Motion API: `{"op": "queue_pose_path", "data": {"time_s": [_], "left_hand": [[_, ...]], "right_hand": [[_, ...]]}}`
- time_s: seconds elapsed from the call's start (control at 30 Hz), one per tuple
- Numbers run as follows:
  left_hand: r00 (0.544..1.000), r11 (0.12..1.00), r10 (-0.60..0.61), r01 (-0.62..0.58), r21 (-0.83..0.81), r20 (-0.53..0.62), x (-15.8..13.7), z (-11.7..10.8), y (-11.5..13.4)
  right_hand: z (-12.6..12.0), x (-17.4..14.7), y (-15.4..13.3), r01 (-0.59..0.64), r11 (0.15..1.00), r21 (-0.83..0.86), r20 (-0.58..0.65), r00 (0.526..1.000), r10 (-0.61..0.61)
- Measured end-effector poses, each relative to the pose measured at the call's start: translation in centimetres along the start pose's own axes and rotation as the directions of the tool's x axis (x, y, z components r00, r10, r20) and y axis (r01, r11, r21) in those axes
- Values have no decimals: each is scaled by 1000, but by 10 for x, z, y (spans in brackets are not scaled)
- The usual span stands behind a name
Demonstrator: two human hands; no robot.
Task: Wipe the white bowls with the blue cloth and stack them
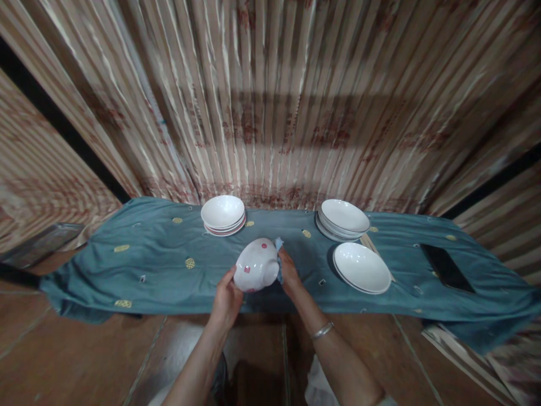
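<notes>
1 tilted bowl [251, 268], held up above the table [156, 270]!
Left, a bowl stack [222, 211]; now the left hand [227, 299], grip closed on the tilted bowl's edge (red marks showing); the right hand [289, 273], grip curled round a blue cloth [279, 243] against it; then a dish stack [345, 216], a white dish [362, 268], a black phone [447, 268].

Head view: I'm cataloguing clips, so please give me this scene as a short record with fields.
held item: white bowl with red marks, tilted, its foot showing
left hand: grips the bowl's left side
right hand: holds a light-blue cloth at the bowl's right side
back left: stacked white bowls
back right: taller dish stack
front right: shallow white dishes, stacked
far right: dark phone-like object
surface: teal tablecloth
backdrop: patterned curtain
</notes>
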State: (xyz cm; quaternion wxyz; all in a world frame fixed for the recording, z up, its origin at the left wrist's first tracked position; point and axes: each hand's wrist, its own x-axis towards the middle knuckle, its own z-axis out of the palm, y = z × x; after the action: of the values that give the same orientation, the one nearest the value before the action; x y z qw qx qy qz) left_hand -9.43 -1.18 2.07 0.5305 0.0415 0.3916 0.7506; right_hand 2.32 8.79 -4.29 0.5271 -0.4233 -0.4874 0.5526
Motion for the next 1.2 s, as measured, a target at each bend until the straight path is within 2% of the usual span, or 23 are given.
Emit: {"op": "queue_pose_path", "data": {"time_s": [0.1, 0.17, 0.3, 0.43, 0.6, 0.77, 0.93, 1.03, 1.13, 1.2], "left_hand": [[999, 999, 6, -8, 36, 38, -3, 1, -4], [995, 996, -12, 3, 89, 97, -4, 2, -9], [991, 990, -20, 1, 141, 133, -4, 3, -17], [996, 977, 12, -32, 213, 92, -1, 1, -19], [991, 952, 77, -105, 288, 105, -2, 5, -15], [990, 943, 116, -137, 303, 85, 0, 9, -5], [994, 969, 22, -47, 242, 108, -3, 8, -1], [993, 971, -8, -20, 240, 115, -6, 9, 1], [995, 978, 16, -37, 206, 101, -6, 9, 4], [996, 986, 37, -50, 162, 81, -4, 7, 5]], "right_hand": [[-1, -1, 1, -81, 996, 34, -36, 996, 82], [-4, 2, -2, -70, 997, 45, -49, 996, 72], [-15, 13, -14, -11, 1000, 7, -70, 998, 12], [-24, 19, -29, 121, 979, -164, -75, 988, -135], [-23, 16, -43, 272, 914, -301, 8, 959, -283], [-13, 1, -58, 414, 834, -366, 181, 910, -372], [-7, -10, -67, 507, 771, -386, 318, 857, -405], [-8, -5, -60, 428, 842, -328, 283, 895, -345], [-11, 3, -43, 224, 945, -238, 191, 965, -180], [-11, 7, -31, 89, 979, -186, 144, 988, -62]]}}
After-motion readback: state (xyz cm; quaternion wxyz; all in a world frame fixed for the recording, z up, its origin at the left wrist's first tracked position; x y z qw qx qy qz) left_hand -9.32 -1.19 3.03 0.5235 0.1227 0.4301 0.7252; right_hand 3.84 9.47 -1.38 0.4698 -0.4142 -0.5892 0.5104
